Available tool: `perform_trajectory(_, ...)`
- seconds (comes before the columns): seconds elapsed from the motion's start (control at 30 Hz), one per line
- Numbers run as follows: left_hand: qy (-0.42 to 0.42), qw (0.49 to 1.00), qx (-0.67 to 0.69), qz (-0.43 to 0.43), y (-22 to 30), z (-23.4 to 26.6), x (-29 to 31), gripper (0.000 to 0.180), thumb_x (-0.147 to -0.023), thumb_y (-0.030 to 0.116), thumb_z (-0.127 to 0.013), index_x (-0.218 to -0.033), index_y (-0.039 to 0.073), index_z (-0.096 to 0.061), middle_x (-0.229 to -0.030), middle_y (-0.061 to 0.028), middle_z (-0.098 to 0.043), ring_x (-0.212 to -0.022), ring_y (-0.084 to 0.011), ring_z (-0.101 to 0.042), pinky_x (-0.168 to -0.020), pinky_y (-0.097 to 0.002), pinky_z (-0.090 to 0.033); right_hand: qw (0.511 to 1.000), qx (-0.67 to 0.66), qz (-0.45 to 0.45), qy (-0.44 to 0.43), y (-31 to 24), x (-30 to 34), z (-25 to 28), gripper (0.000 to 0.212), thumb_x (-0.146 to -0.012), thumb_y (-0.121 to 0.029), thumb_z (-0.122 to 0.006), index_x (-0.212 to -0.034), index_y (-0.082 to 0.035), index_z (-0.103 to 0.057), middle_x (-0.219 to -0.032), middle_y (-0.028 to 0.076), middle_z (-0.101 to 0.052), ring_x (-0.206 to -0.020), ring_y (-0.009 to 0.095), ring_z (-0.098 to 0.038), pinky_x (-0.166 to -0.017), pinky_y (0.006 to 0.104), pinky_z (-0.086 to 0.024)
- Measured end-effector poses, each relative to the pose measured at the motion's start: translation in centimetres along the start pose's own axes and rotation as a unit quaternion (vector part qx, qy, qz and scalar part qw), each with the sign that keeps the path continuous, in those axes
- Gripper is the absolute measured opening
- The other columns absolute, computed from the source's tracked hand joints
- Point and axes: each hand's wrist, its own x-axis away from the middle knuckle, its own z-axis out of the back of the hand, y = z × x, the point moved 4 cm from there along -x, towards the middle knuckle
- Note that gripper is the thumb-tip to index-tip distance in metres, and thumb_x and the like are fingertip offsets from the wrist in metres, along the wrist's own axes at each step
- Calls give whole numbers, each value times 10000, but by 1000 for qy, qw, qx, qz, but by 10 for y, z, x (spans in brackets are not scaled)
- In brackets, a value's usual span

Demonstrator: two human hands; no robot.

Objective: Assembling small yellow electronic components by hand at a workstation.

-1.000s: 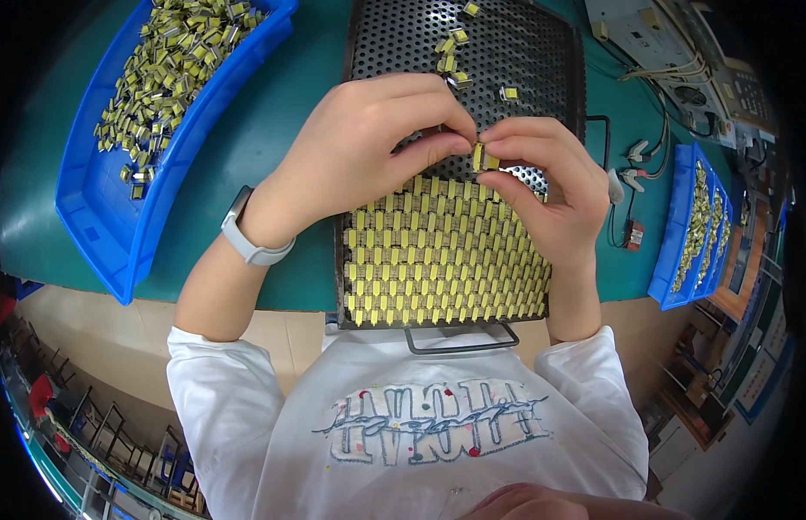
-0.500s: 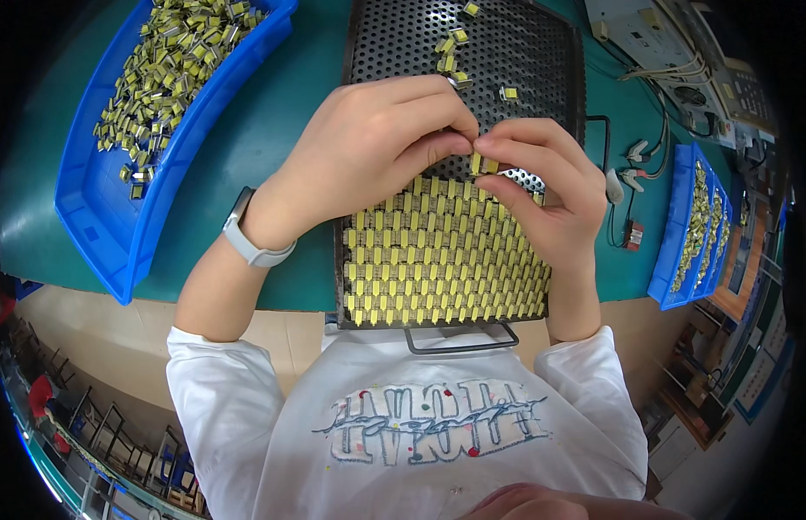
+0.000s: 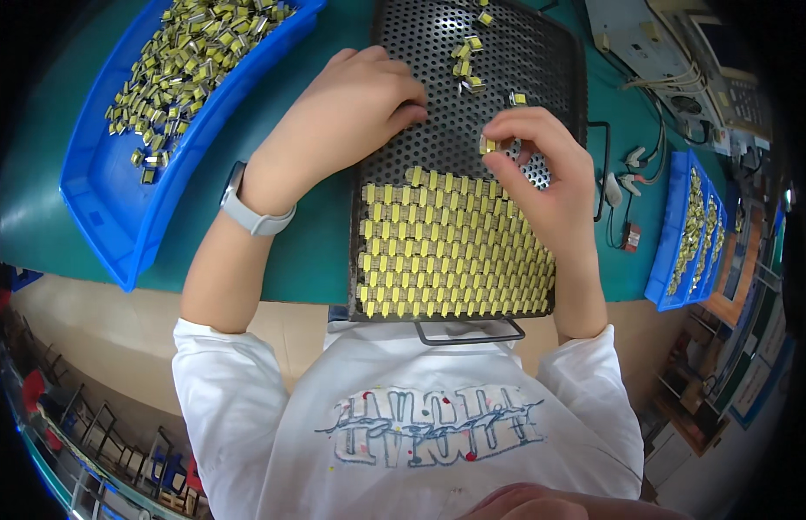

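In front of me lies a dark perforated metal tray [image 3: 542, 65]. Its near half carries close rows of small yellow-wrapped electronic components [image 3: 451, 251], standing in line. My right hand [image 3: 550, 160] pinches one yellow-wrapped component [image 3: 488, 145] between thumb and index finger, above the far edge of the rows. My left hand [image 3: 360, 108], with a watch on its wrist, is over the tray's left edge. Its fingers are curled in; whatever they may hold is hidden. Several loose components [image 3: 466, 65] lie on the tray beyond the hands.
A blue bin [image 3: 95, 186] heaped with similar components stands at left on the green table [image 3: 316, 251]. To the right are a blue divided tray [image 3: 666, 260] holding more parts, clip leads [image 3: 633, 173] and a bench instrument [image 3: 737, 78]. Wire handles stick out from the perforated tray.
My left hand has drawn away to the left from my right hand, where their fingertips met at a component. The right hand keeps a component pinched. The view has shifted slightly.
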Motion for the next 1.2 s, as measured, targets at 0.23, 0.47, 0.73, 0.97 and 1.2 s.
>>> perform_trajectory(0.23, -104, 994, 40, 3, 0, 5, 4, 118, -858, 162, -729, -894, 52, -753, -877, -78, -706, -950, -287, -632, -895, -402, -485, 997, 13, -26, -71, -12, -10, -20, 229, -816, -24, -769, -1036, -29, -708, -1035, 63, -721, -914, 155, -666, -760, 277, -501)
perform_trajectory(0.47, -155, 981, 114, 40, -1, 11, 8, 115, -837, 144, -743, -899, 50, -769, -863, -106, -716, -928, -297, -643, -863, -410, -502, 996, 1, -59, -71, -6, -13, -51, 216, -829, -67, -771, -1033, -38, -707, -979, 58, -725, -901, 164, -682, -778, 298, -514)
perform_trajectory(0.73, -169, 972, 148, 68, -6, 18, 11, 168, -826, 129, -769, -964, 33, -761, -842, -132, -747, -764, -271, -705, -715, -351, -545, 996, 16, -48, -71, -5, -14, -66, 198, -837, -78, -768, -1016, -27, -699, -966, 77, -723, -880, 203, -688, -786, 310, -524)
perform_trajectory(0.97, -206, 956, 190, 86, -5, 15, 10, 188, -816, 111, -777, -971, 9, -746, -825, -139, -748, -746, -256, -719, -689, -338, -550, 992, 33, -19, -117, -2, -15, -66, 193, -829, -59, -762, -999, 0, -693, -969, 104, -711, -898, 234, -676, -812, 334, -532)
perform_trajectory(1.2, -209, 956, 189, 85, -5, 16, 12, 218, -797, 82, -781, -991, -7, -737, -799, -138, -743, -732, -245, -719, -674, -342, -547, 992, 22, -4, -127, -5, -14, -68, 153, -832, -50, -749, -970, -10, -694, -984, 111, -711, -945, 279, -669, -867, 363, -523)
